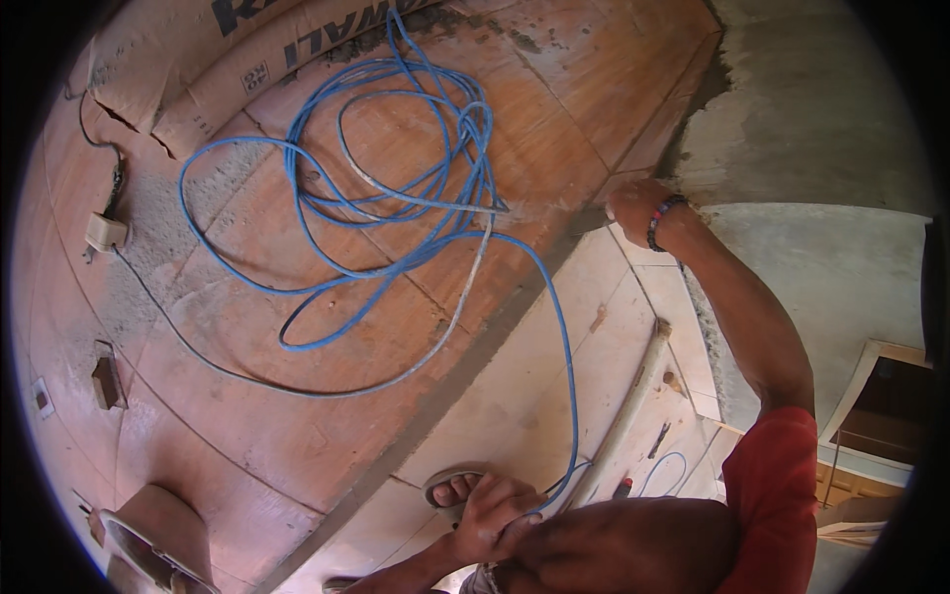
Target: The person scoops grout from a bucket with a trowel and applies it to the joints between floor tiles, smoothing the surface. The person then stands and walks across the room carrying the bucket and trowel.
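Observation:
At the upper right my right hand point(638, 206), with a dark beaded bracelet point(660, 224) at the wrist, is closed low at the tiled step's edge. A small flat grey piece point(586, 222) shows beside its fingers; whether it is a tool's blade I cannot tell. My left hand point(492, 515) is low in the middle with curled fingers, against my bent knee point(623, 544) and above a sandalled foot point(455, 489). A blue cable point(562, 346) runs down close to its fingertips. What those fingers hold, if anything, is hidden.
Loops of blue cable point(396, 262) lie on reddish tiles point(237, 426). A pale plug connector point(106, 233) is at the left, a paper sack point(228, 74) at upper left, a bucket point(163, 535) at lower left. A pale pole point(628, 396) leans across the lower tiles. Grey cement point(802, 129) borders the right.

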`<control>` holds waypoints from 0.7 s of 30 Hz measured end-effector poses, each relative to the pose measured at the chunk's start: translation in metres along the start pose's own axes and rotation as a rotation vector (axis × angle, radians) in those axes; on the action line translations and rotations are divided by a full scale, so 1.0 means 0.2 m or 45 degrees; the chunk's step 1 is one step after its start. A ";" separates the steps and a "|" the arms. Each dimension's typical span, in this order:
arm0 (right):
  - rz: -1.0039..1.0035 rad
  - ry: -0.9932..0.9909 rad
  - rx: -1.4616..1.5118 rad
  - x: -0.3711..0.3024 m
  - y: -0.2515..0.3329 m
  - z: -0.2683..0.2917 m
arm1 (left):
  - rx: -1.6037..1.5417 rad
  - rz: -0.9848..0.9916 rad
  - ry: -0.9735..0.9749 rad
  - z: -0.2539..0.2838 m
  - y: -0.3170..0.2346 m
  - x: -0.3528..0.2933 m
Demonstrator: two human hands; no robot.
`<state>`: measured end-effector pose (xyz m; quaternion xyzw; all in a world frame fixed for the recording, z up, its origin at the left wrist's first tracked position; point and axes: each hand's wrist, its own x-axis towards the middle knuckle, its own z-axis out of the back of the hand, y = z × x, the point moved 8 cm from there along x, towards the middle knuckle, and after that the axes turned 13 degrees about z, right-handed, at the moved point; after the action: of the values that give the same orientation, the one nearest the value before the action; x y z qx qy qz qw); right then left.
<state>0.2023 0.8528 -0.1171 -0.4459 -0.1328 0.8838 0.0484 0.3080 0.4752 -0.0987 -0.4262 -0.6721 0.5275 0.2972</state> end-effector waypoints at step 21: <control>-0.092 -0.126 0.185 -0.05 -0.15 0.03 | 0.616 0.383 -0.964 0.79 0.13 -0.23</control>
<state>0.2021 0.8789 -0.0974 -0.3921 -0.0866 0.9097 0.1059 0.2018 0.3642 -0.1632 -0.2150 -0.5218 0.8245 0.0425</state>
